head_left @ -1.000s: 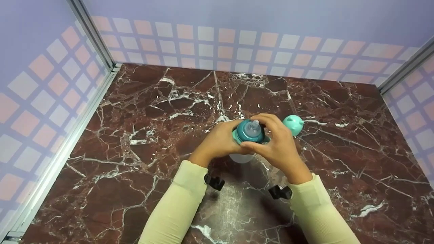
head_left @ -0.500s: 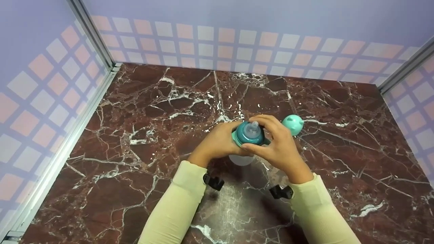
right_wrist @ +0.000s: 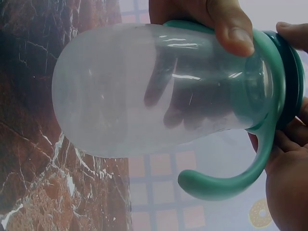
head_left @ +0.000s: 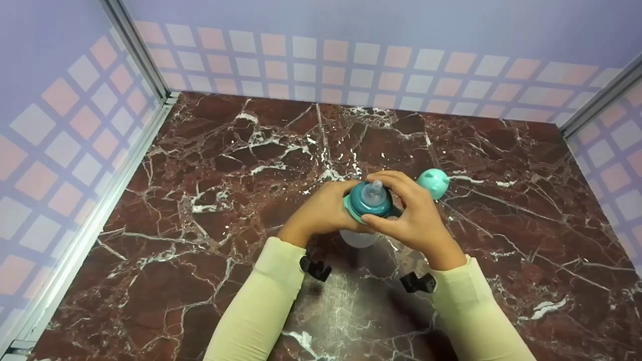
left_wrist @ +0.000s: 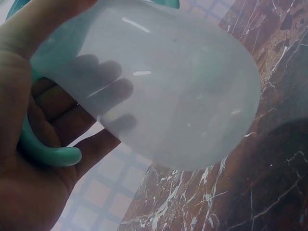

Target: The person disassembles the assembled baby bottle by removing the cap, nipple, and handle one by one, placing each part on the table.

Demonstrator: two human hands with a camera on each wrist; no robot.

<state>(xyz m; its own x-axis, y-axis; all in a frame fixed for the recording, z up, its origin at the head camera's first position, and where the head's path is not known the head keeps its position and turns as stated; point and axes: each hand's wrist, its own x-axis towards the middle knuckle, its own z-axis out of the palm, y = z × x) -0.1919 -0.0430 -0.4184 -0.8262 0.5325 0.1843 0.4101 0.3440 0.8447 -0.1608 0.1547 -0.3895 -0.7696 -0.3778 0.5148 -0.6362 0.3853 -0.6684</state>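
Note:
A baby bottle (right_wrist: 106, 91) with a frosted, see-through body is held up over the table, its rounded base low and nearer the person. My left hand (head_left: 328, 208) grips the body just below the neck, fingers behind it and thumb in front. Around the neck sits a mint-green ring with curved handles (right_wrist: 226, 187). My right hand (head_left: 421, 215) holds the dark teal collar (head_left: 372, 210) between thumb and fingers. From the collar's middle rises a clear nipple (head_left: 375, 190). A mint-green domed cap (head_left: 434, 183) lies on the table just beyond my right hand.
The table (head_left: 210, 291) has a dark red marbled top with white veins. Tiled walls (head_left: 341, 55) enclose its back and sides, with metal strips (head_left: 138, 55) at the corners. Black wrist mounts (head_left: 316, 268) sit by both cuffs.
The bottle's top and collar have shifted slightly toward the person, and my right thumb has slid a little along the collar's near side. Both hands keep their grip; the cap stays put.

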